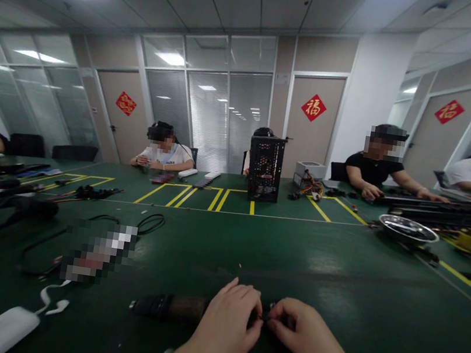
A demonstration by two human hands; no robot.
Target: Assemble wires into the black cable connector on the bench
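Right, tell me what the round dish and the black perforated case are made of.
The round dish looks like polished steel: its rim reflects the light brightly. The perforated case is matte black, probably painted metal, though plastic is possible; its regular holes don't settle it.

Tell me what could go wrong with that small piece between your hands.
The small dark piece pinched between the left hand and right hand could slip and vanish against the dark green mat. The black cable bundle beside them might also snag it or get tugged.
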